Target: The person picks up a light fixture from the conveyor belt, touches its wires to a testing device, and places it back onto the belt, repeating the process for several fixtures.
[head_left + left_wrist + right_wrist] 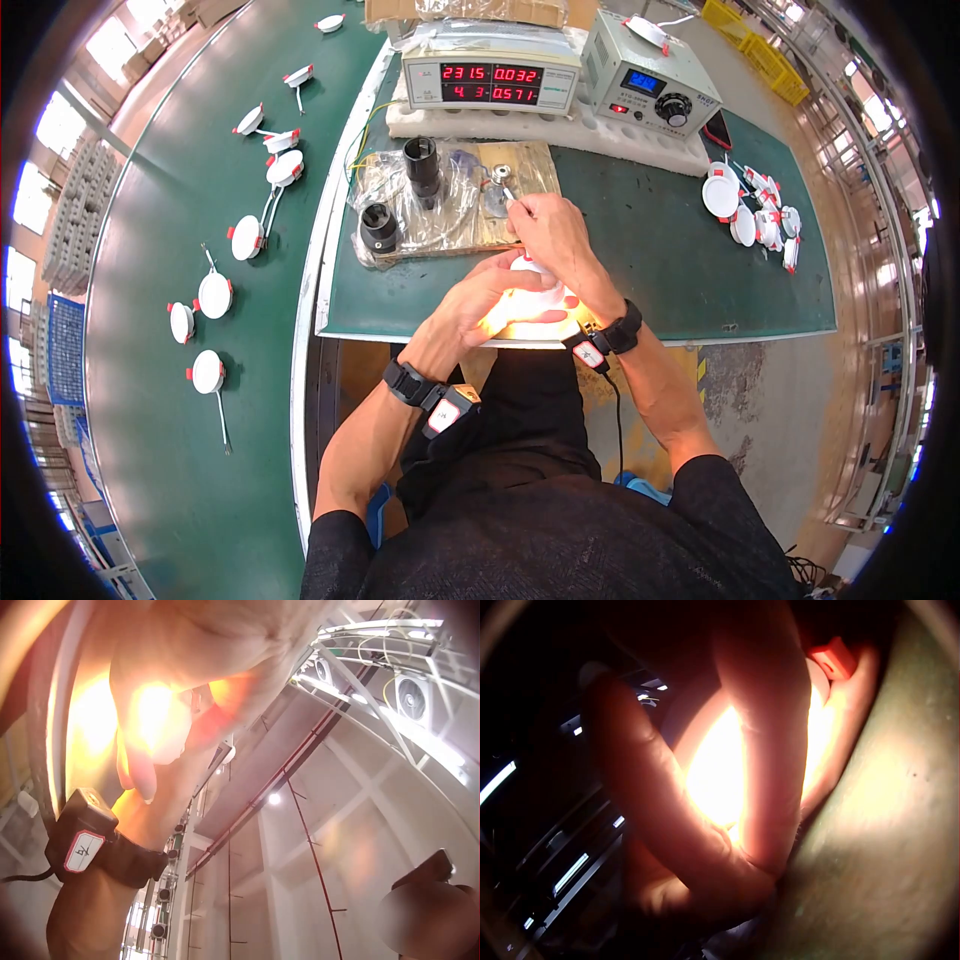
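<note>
A lit round downlight (pixel 537 278) with a white body glows in my left hand (pixel 485 300), low over the near edge of the bench. The right wrist view shows its bright face (pixel 716 776) behind my fingers, with a red spring clip (pixel 834 660) at its rim. My right hand (pixel 556 238) is just above it, fingers curled, pinching a thin white lead (pixel 508 192). The lead's end meets a small metal contact (pixel 501 174) on the plastic-wrapped board (pixel 530 165). Glare washes out the lamp in the left wrist view.
Black cylindrical sockets (pixel 422 168) stand on the board's left. Behind are a power meter (pixel 490 85) with red digits and a grey voltage regulator (pixel 650 85). Several downlights (pixel 742 225) are piled at right; others (pixel 208 371) are spread along the green belt (pixel 150 420) at left.
</note>
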{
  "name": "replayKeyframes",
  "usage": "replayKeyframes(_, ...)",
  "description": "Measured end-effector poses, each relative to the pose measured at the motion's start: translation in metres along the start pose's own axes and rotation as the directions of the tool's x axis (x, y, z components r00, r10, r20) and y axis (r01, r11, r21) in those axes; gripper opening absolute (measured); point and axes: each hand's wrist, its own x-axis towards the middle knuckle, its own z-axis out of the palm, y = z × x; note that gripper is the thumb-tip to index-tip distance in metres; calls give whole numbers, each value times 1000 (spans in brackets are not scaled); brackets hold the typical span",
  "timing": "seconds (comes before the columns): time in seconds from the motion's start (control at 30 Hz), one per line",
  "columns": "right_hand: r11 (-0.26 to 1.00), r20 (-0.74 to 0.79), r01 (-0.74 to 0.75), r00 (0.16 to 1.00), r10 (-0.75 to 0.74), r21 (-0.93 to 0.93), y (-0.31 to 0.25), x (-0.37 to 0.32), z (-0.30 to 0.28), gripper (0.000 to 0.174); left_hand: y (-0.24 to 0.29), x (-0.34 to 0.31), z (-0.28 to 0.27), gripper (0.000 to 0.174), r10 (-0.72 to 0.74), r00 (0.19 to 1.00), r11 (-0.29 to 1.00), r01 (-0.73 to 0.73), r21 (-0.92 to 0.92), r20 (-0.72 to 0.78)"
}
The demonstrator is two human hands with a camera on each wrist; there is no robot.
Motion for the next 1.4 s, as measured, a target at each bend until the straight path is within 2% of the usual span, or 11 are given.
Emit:
replayKeyframes(0.23, 1000, 2, 1, 1000, -1, -4, -2, -3, 2, 38, -2, -4, -2, 43, 8, 1000, 999, -10, 50, 25)
replayKeyframes(0.97, 1000, 15, -15, 1000, 15, 3, -10, -11, 6, 37, -7, -16, -3, 32, 43, 999, 999, -44, -28, -17)
replayKeyframes(1.07, 995, -18, 3, 1000, -2, 98, -5, -11, 11, 39, -10, -17, -7, 32, 48, 999, 998, -48, -33, 0)
replayKeyframes(1.13, 982, 61, 1, 998, -12, 189, -4, -12, 6, 38, -15, -16, -16, 36, 40, 999, 998, -40, -38, 10)
replayKeyframes(1.2, 940, 150, -48, 989, -3, 337, -5, -16, -3, 38, -11, -23, -11, 35, 61, 998, 993, -62, 103, 6)
replayKeyframes(1.23, 896, 204, -94, 979, 5, 433, -7, -21, -9, 38, -12, -32, -1, 33, 93, 991, 985, -77, 157, -95)
replayKeyframes(1.27, 918, 223, -46, 974, -47, 394, -2, -21, -17, 36, -15, -36, 1, 32, 142, 988, 974, -127, 187, -68)
replayKeyframes(1.3, 870, 189, -48, 981, -52, 491, -7, -31, -28, 34, -15, -44, -2, 32, 223, 972, 954, -201, 221, -79)
replayKeyframes(1.33, 895, 97, 21, 993, -72, 446, -17, -39, -33, 32, -13, -66, -10, 31, 326, 936, 923, -283, 262, -134)
replayKeyframes(1.37, 906, 140, 18, 987, -85, 423, -29, -46, -45, 31, -11, -95, -15, 31, 436, 866, 871, -339, 355, -243)
replayKeyframes(1.4, 792, 88, -51, 996, -3, 609, -25, -53, -37, 32, -8, -132, -18, 30, 536, 771, 813, -361, 456, -345)
